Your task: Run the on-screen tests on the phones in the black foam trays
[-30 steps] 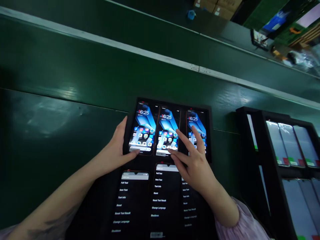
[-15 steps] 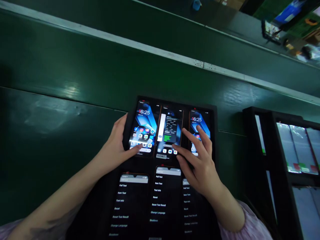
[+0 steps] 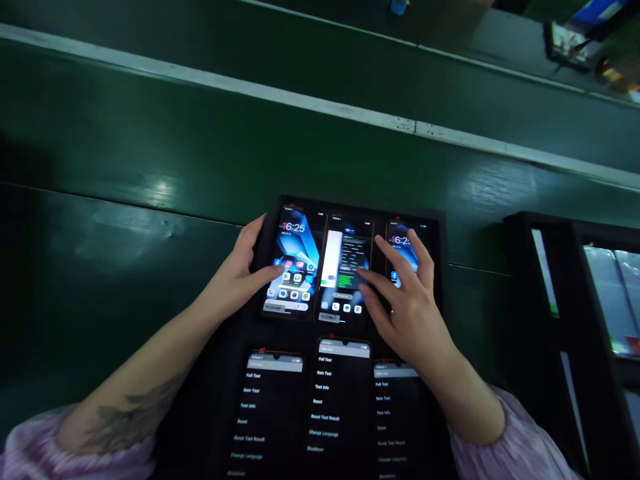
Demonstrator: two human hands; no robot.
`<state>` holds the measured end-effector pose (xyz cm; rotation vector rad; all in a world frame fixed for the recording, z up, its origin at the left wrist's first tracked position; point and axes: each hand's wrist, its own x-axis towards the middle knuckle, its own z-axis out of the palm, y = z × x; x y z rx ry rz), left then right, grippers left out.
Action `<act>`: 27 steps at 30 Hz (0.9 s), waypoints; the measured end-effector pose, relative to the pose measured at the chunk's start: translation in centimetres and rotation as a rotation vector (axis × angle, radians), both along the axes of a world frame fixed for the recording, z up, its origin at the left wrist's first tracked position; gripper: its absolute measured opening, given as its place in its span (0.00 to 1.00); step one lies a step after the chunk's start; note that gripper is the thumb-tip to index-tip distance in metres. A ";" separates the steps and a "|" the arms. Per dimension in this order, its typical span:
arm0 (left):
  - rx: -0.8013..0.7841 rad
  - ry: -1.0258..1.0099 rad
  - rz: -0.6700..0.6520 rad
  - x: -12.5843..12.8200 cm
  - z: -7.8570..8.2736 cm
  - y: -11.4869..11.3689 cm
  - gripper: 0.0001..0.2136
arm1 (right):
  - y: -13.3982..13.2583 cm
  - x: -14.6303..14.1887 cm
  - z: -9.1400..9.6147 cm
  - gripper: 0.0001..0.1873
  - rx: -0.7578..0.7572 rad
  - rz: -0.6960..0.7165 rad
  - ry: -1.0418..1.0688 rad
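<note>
A black tray (image 3: pixel 442 253) holds several lit phones in two rows. My left hand (image 3: pixel 245 270) grips the tray's left wall, with its fingers outside and the thumb over the icons of the upper left phone (image 3: pixel 300 247), whose screen reads 16:25. My right hand (image 3: pixel 410 300) is spread, with a fingertip at the upper middle phone (image 3: pixel 333 260), which displays app cards. Its other fingers partly cover the upper right phone (image 3: pixel 400 233). Below, the lower left phone (image 3: pixel 270 400), lower middle phone (image 3: pixel 345 393) and lower right phone (image 3: pixel 393 417) show a test menu on black.
To the right stands another black tray (image 3: pixel 570 267) with film-covered flat items (image 3: pixel 620 293) in its slots. A pale strip (image 3: pixel 300 100) crosses the green table (image 3: pixel 150 140). Farther back are a small blue object (image 3: pixel 399 7) and a dark-framed screen (image 3: pixel 567 47).
My left thumb has moved up the left phone's screen. My right fingertips have slid upward on the middle phone, and its app cards have shifted right. The tray sits slightly farther right in view.
</note>
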<state>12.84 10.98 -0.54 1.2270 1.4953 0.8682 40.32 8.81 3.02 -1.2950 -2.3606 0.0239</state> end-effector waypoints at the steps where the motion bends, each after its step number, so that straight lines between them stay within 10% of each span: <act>1: 0.010 0.014 -0.032 -0.3 -0.3 -0.2 0.46 | 0.0 0.1 0.0 0.13 0.009 -0.010 0.015; 8: -0.058 0.111 -0.206 -2.1 -0.6 -1.8 0.56 | -0.1 -0.3 0.4 0.18 -0.057 0.090 -0.044; 16: -0.178 -0.200 0.105 -0.4 1.4 -1.2 0.37 | -0.2 -0.1 0.3 0.14 -0.032 0.032 0.005; 27: -0.196 -0.077 0.000 -0.7 1.6 -1.4 0.49 | -0.1 0.0 0.0 0.12 0.031 -0.044 0.078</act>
